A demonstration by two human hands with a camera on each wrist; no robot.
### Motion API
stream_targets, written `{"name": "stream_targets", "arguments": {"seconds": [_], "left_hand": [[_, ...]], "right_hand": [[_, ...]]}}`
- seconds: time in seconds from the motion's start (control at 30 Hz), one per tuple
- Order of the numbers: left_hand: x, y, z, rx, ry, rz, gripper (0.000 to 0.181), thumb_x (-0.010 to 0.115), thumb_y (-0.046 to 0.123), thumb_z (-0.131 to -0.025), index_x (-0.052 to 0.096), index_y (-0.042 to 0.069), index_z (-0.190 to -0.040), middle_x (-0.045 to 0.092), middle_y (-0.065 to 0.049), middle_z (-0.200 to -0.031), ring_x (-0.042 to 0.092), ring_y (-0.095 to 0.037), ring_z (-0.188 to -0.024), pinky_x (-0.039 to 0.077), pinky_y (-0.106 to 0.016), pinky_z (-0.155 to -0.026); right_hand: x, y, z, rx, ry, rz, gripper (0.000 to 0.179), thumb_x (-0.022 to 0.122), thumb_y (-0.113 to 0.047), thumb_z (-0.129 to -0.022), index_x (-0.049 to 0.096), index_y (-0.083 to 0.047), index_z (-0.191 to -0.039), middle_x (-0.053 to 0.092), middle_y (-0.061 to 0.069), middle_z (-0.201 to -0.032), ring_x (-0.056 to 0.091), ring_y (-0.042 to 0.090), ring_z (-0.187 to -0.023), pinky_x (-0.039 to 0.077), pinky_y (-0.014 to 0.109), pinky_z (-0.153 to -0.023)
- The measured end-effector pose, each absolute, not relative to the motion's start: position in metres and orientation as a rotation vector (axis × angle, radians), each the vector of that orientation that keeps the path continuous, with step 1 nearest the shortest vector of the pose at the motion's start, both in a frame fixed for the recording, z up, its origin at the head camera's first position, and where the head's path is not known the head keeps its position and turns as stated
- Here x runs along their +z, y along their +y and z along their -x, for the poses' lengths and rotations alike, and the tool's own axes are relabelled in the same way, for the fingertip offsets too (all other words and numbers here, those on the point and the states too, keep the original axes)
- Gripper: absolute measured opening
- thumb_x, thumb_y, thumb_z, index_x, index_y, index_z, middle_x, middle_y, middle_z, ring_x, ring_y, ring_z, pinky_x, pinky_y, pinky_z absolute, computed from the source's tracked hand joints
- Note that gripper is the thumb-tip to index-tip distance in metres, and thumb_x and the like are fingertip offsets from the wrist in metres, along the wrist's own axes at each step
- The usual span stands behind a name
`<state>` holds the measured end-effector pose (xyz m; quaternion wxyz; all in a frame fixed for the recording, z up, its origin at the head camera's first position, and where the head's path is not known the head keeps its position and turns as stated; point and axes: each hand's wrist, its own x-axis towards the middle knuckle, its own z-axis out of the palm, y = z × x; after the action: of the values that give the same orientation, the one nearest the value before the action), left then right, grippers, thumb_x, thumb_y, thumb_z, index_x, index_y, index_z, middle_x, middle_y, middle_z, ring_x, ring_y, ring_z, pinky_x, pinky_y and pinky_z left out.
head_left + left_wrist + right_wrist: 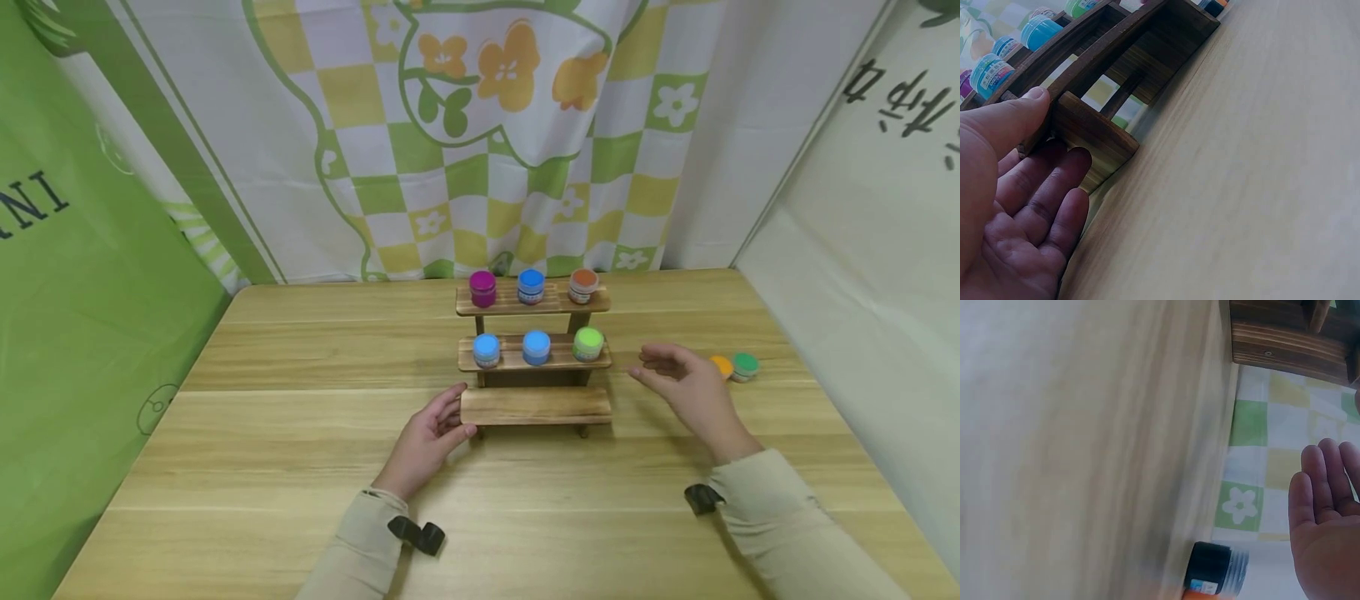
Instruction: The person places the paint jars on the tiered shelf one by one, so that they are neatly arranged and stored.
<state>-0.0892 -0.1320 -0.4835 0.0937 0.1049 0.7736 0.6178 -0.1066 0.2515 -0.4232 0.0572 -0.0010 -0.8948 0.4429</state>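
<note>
A three-step wooden display stand (536,406) stands on the table, its lowest step bare. My left hand (427,442) holds the left end of that step; in the left wrist view the thumb (1025,115) lies against its edge. On the middle step sit a light blue paint jar (486,351), another blue jar (536,347) and a lime green jar (588,343). The top step carries a purple jar (483,288), a blue jar (531,287) and a rust-orange jar (582,286). My right hand (693,396) hovers right of the stand, holding nothing, fingers loosely bent.
A green-lidded jar (745,367) and an orange jar (722,367) stand on the table (300,450) beyond the right hand, the orange one partly hidden by it. A patterned curtain (480,183) hangs behind the table's back edge. Cloth walls flank both sides.
</note>
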Motion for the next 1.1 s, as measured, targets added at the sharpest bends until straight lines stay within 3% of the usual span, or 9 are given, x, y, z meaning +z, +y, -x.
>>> {"name": "stream_targets", "arguments": {"seconds": [1.1], "left_hand": [[-0.487, -0.133, 0.091, 1.828, 2.288, -0.298, 0.064, 0.073, 0.017, -0.094, 0.045, 0.014, -0.152, 0.061, -0.011, -0.137, 0.061, -0.024, -0.117, 0.050, -0.036, -0.102]], "right_hand": [[-0.429, 0.323, 0.101, 1.150, -2.791, 0.113, 0.057, 0.068, -0.043, -0.096, 0.060, -0.002, -0.133, 0.066, 0.020, -0.122, 0.049, -0.017, -0.085, 0.044, 0.010, -0.070]]}}
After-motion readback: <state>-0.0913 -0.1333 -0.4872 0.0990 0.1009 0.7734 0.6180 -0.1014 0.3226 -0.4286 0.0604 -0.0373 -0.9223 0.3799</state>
